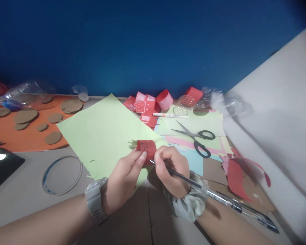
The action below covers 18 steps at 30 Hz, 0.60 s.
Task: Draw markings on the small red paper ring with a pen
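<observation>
My left hand point(126, 173), with a grey watch on the wrist, is closed around a small red paper roll point(148, 147) near the middle of the view. Fine dark lines mark the roll's surface, and a fringed pale green piece shows at its left end. A dark pen point(183, 177) is gripped in my right hand point(173, 168), which has a pale scrunchie on its wrist. The pen's tip is at the roll's lower right side; I cannot tell whether it touches. Under the roll lies a light green paper sheet point(102, 129).
Black-handled scissors point(193, 134) lie on coloured papers to the right. Red paper rolls point(164, 100), a white marker point(170, 115) and clear plastic pieces stand along the blue wall. Cardboard discs point(26, 116) rest on orange paper at left, near a tape ring point(46, 173) and a phone point(5, 166).
</observation>
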Motion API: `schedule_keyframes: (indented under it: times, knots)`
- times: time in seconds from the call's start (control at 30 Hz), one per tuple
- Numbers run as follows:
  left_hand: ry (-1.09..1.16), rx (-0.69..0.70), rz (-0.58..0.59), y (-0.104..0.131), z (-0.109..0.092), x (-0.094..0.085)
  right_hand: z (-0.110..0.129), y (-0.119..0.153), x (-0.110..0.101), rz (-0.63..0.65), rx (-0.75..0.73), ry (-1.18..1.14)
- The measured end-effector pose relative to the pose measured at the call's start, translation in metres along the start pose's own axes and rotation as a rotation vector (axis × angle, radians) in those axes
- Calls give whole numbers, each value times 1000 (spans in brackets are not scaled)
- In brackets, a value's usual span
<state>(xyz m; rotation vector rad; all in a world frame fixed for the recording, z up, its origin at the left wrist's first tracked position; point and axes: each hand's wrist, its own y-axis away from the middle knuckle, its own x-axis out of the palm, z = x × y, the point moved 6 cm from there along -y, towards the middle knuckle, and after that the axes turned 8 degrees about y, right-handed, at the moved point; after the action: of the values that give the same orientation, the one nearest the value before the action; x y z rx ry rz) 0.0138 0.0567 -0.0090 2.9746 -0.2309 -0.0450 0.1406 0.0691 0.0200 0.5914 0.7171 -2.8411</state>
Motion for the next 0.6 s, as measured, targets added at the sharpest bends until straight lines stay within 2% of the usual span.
schedule_keyframes:
  times: [0.3,0.6]
  knots:
    - [28,-3,0,0,0,-1,-10,2,1,-25,113,-30]
    - [-6,-20,-13,0,2,-2,-7,-1,2,13,82,-4]
